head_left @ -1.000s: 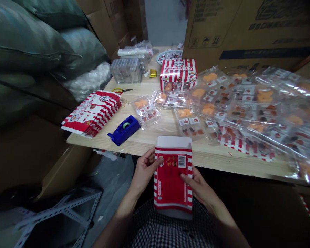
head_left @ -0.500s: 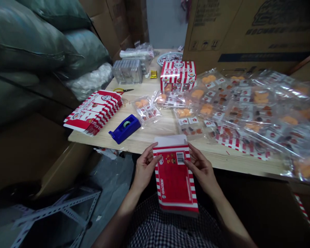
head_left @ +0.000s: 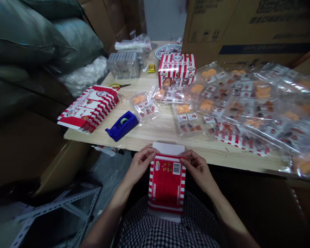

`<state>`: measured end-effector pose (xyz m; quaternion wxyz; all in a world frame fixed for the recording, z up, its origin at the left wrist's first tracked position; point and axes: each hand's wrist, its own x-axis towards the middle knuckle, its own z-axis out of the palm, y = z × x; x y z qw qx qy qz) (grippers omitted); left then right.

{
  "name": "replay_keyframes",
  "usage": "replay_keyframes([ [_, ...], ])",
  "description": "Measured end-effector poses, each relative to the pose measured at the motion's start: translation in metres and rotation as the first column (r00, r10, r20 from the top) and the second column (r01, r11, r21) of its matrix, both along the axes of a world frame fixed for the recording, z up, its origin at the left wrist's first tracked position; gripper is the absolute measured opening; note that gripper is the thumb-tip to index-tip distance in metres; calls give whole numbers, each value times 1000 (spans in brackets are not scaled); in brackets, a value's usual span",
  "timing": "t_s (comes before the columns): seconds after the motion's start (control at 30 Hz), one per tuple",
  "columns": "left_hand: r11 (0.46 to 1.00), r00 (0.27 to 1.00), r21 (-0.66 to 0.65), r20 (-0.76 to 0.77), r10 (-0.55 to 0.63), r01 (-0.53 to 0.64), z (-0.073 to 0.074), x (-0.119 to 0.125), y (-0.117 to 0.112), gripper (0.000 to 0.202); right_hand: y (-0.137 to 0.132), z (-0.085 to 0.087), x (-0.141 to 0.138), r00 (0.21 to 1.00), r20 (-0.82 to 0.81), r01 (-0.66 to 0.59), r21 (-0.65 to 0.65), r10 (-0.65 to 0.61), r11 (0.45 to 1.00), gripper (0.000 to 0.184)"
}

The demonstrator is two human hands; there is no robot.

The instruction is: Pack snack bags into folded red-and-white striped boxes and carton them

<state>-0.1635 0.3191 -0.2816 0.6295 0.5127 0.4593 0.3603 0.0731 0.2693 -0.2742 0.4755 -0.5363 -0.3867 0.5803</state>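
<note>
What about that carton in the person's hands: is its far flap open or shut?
Open: the carton has its white flap sticking out past the red printed panel, not tucked in.

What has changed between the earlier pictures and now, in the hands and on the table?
The right hand has moved up the red-and-white carton, from its side edge to the top right corner; the left hand has shifted up to the top left corner. Neither visibly let go. The blue tape dispenser, scissors and carton stack stayed put.
</note>
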Motion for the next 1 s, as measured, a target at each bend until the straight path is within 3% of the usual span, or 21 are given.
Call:
replay_keyframes([
  [0.2, 978, 988, 171, -118, -100, 119, 18, -4, 27, 23, 25, 16, -6, 987, -5, 164, -5, -164, 987, 26],
  [0.3, 993, 993, 62, 57, -99, 96, 20, 0, 27, 31, 26, 21, 0, 988, -17, 155, -41, -155, 987, 26],
  [0.4, 993, 968, -112, 244, 65, -39, 9, 6, 11, 44, 14, 14, 3, 985, -59, 153, -110, -160, 982, 26],
  [0.5, 968, 958, -211, 222, 182, -135, -4, 10, -8, 33, 0, 4, 4, 982, -64, 165, -140, -175, 976, 25],
  [0.6, 961, 964, -243, 191, 183, -134, -8, 8, -16, 26, -5, 2, 5, 990, -28, 131, -122, -136, 984, 25],
  [0.73, 984, 992, -175, 124, -10, 31, -3, -1, -4, 20, -1, 4, 6, 1000, -19, -7, -101, 5, 995, 23],
  [0.83, 985, 986, -62, 21, -162, 163, 1, -6, 7, 28, 4, 2, 5, 1000, -28, -13, -104, 10, 995, 26],
  [0.9, 986, 986, 26, -29, -165, 166, 3, -5, 10, 30, 5, 0, 4, 999, -22, 38, -100, -40, 994, 28],
  [1.0, 995, 997, 75, -44, -67, 70, 4, 1, 6, 24, 2, 1, 2, 994, -3, 107, -88, -108, 990, 27],
])
